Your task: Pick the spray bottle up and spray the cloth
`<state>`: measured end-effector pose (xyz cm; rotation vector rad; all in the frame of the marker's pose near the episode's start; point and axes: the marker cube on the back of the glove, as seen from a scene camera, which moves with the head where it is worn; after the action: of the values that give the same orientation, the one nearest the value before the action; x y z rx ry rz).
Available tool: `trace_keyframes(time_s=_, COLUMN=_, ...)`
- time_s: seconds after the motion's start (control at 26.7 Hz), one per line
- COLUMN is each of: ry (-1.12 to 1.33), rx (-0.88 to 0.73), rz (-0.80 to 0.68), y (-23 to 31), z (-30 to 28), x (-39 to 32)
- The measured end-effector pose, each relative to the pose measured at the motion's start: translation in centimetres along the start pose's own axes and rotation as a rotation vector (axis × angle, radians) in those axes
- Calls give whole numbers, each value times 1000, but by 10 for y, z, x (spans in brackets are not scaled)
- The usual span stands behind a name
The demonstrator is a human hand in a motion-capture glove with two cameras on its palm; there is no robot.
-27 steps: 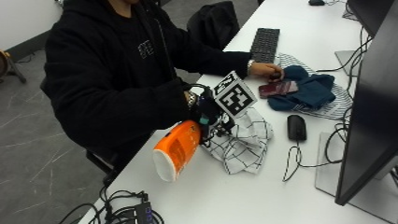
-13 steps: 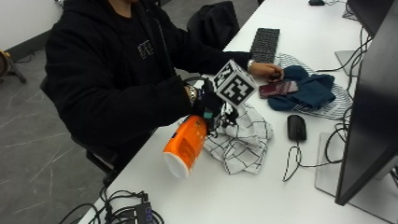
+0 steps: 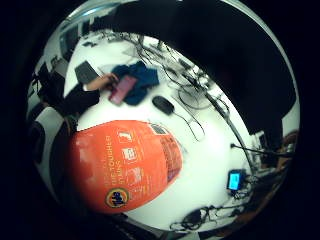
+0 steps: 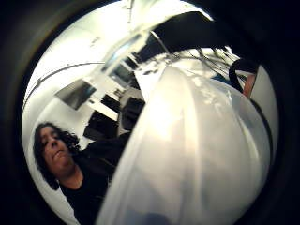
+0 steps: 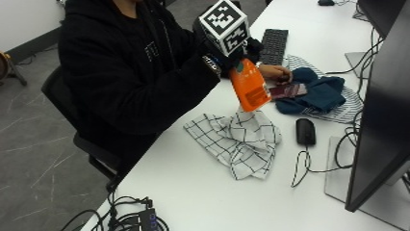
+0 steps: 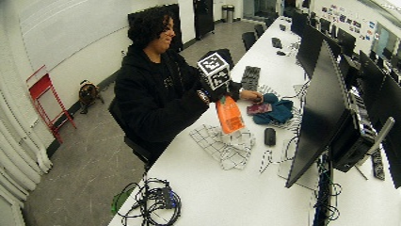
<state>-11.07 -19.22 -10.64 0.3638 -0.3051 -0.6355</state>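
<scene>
My gloved right hand (image 5: 221,45) grips the orange spray bottle (image 5: 249,89) in the air above the checked cloth (image 5: 236,139) on the table (image 5: 192,192); I'd tip its nozzle toward six o'clock, at the cloth, before squeezing.

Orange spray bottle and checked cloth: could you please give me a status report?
Gloved right hand holds orange spray bottle aloft. White checked cloth crumpled on table beneath. Black mouse beside cloth, not obstructing.

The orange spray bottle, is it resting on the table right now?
No, the gloved right hand holds the orange spray bottle lifted in the air above the checked cloth.
</scene>
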Motion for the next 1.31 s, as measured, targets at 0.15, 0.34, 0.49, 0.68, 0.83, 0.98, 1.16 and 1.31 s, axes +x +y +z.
trace_keyframes(time_s=0.15, ry=-296, rx=103, rz=-44, y=-22, z=24, x=-19)
trace_keyframes(time_s=0.34, ry=-551, rx=47, rz=61, y=-28, z=76, x=-1)
trace_keyframes(time_s=0.49, ry=-728, rx=57, rz=229, y=-46, z=122, x=20)
trace_keyframes(time_s=0.68, ry=-769, rx=53, rz=283, y=-52, z=137, x=25)
trace_keyframes(time_s=0.83, ry=-720, rx=61, rz=300, y=-55, z=141, x=23)
trace_keyframes(time_s=0.98, ry=-702, rx=96, rz=325, y=-58, z=145, x=25)
trace_keyframes(time_s=1.16, ry=-693, rx=112, rz=345, y=-57, z=146, x=25)
trace_keyframes(time_s=1.31, ry=-691, rx=101, rz=348, y=-57, z=145, x=24)
